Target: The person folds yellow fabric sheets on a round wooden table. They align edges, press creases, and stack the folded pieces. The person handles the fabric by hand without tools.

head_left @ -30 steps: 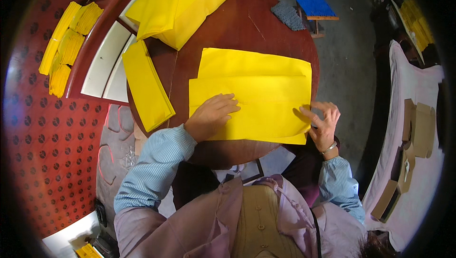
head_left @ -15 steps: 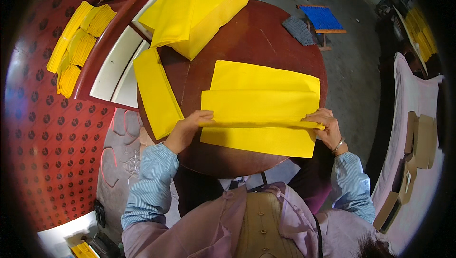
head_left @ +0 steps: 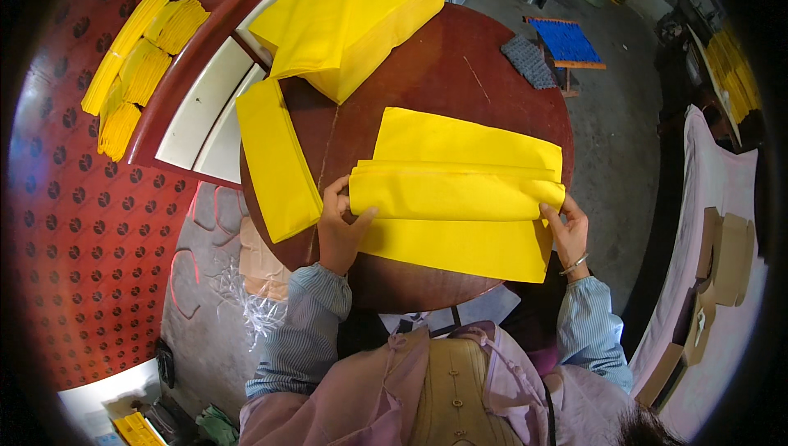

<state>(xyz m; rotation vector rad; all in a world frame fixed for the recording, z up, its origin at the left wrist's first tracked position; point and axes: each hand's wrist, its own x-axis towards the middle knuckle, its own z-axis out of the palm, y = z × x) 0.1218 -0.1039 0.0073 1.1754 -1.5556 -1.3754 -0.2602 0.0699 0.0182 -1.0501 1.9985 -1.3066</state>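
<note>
A folded yellow sheet point(head_left: 451, 197), paper or fabric I cannot tell, lies crosswise on a larger flat yellow sheet point(head_left: 460, 247) on the round red-brown table. My left hand point(head_left: 343, 228) is closed at the left end of the fold, thumb in front and fingers behind. At its right end my right hand point(head_left: 569, 231) pinches the edge, the thumb pressing on the front. The fold bulges in a rounded curve along its near side. To the left lies a narrow folded yellow stack point(head_left: 281, 163), and a big yellow pile point(head_left: 353, 23) sits beyond it.
Yellow bundles point(head_left: 135, 68) lie on a red patterned surface at the left. A grey knitted-looking pad point(head_left: 529, 60) rests at the table's far right edge, near a blue-topped stool point(head_left: 566, 42). Cardboard boxes point(head_left: 726, 257) stand on a pale cloth at the right.
The strip along the near part of the yellow sheet has been turned up and away into a wider, rounded fold. Both hands now grip its ends; the left thumb has come to the front.
</note>
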